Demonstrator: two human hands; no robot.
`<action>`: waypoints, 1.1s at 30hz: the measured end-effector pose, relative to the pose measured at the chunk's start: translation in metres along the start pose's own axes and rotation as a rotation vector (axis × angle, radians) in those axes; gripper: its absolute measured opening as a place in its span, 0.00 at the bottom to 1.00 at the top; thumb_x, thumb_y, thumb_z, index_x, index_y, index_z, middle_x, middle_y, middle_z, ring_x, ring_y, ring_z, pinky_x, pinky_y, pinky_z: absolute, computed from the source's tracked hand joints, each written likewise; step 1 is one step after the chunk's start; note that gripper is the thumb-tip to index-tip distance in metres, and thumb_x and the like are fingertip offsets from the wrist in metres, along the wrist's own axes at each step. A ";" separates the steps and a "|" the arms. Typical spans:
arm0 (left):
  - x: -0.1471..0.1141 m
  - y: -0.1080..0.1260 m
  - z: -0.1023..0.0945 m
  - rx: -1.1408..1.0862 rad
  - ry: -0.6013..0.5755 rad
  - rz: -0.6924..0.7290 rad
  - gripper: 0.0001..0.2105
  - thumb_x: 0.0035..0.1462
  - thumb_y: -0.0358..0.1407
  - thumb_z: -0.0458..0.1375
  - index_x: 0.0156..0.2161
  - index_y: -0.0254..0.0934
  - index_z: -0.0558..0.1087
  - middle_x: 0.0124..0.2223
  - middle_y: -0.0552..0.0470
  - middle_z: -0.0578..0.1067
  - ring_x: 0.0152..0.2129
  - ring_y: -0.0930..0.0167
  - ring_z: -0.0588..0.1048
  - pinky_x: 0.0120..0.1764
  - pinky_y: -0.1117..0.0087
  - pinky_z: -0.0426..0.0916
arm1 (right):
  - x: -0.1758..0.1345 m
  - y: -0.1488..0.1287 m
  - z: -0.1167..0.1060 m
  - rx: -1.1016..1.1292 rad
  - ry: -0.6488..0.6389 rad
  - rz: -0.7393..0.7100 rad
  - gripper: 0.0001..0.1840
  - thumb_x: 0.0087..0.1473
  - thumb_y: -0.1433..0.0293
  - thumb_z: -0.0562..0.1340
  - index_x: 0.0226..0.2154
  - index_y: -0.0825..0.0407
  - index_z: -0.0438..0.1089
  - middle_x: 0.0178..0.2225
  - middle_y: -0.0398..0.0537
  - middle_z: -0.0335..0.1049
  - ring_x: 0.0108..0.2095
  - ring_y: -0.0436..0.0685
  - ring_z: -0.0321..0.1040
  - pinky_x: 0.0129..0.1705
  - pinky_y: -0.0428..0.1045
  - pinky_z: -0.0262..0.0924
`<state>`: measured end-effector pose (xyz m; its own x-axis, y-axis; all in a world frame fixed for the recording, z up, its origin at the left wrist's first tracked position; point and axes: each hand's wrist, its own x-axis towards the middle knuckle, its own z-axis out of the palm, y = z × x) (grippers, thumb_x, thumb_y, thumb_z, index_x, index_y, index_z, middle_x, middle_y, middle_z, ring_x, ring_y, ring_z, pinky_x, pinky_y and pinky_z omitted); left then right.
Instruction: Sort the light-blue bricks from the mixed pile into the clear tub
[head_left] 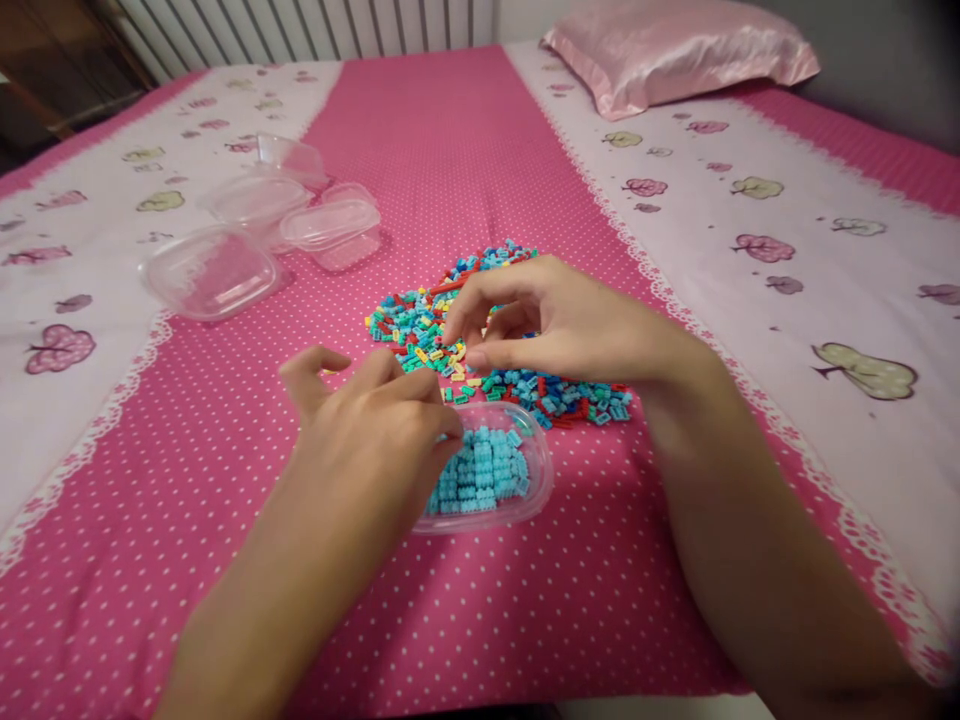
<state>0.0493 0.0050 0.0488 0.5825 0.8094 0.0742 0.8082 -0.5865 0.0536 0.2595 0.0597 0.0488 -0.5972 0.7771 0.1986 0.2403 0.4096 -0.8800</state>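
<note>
My left hand hovers over the left side of a small clear plastic container, its fingers bent and one finger stuck out to the left. Its fingertips and whatever they may pinch are hidden behind the hand. Many light-blue toy building bricks lie in the container, some lined up in rows. Above a loose pile of tiny mixed-colour bricks is my right hand, fingers curved, with a small gap between thumb and fingertips. I see no brick between them. Blue, red, green and yellow pieces make up the pile.
Several clear plastic containers stand at the left back. A pink pillow lies at the far right. Everything rests on a bed with a pink dotted and white tree-patterned sheet. A slatted headboard rises behind.
</note>
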 end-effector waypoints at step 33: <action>-0.007 -0.005 0.008 0.013 -0.151 -0.053 0.11 0.58 0.28 0.63 0.26 0.45 0.79 0.30 0.54 0.79 0.34 0.64 0.71 0.50 0.47 0.51 | -0.052 -0.033 0.049 -0.618 -0.071 0.113 0.14 0.66 0.76 0.52 0.37 0.50 0.73 0.40 0.48 0.74 0.40 0.55 0.67 0.43 0.52 0.59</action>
<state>0.0417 0.0019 0.0405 0.5445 0.8350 -0.0790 0.8387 -0.5431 0.0402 0.2453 -0.0172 0.0467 -0.5866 0.8068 0.0707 0.6898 0.5434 -0.4784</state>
